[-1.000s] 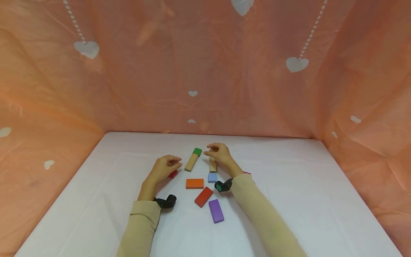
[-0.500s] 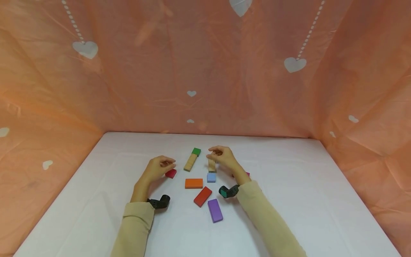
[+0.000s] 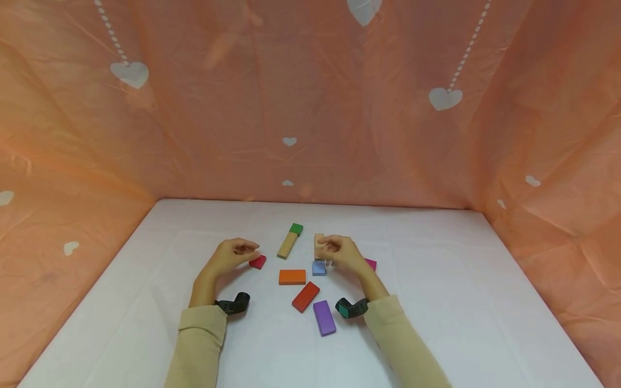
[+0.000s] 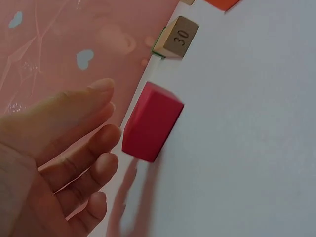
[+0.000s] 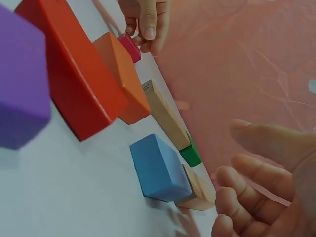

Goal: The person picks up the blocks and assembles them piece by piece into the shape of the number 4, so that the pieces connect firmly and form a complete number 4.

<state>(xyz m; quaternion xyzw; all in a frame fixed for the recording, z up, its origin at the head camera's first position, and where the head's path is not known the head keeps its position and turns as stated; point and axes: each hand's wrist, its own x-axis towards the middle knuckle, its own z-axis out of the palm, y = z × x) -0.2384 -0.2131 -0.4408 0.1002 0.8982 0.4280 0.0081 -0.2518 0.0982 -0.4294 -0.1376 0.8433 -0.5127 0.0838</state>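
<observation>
My left hand (image 3: 232, 255), fingers loosely bent and holding nothing, hovers just left of a crimson block (image 3: 258, 262). In the left wrist view that crimson block (image 4: 153, 123) lies right beyond the fingertips. My right hand (image 3: 340, 251) is over the right-hand natural wood block (image 3: 318, 240), covering part of it; nothing sits between its fingers. A light blue block (image 3: 318, 268) touches the near end of this wood block. Between the hands, another wood block (image 3: 287, 246) stamped "30" (image 4: 181, 37) lies slanted, with a green block (image 3: 296, 229) at its far end.
Closer to me lie an orange block (image 3: 292, 277), a red block (image 3: 305, 297) and a purple block (image 3: 324, 318). A magenta block (image 3: 371, 264) shows partly behind the right forearm. An orange curtain with hearts (image 3: 310, 108) hangs behind the white table (image 3: 427, 302).
My left hand has drawn back to the left, uncovering more of the crimson block. My right hand has moved nearer and slightly right, uncovering the far end of its wood block.
</observation>
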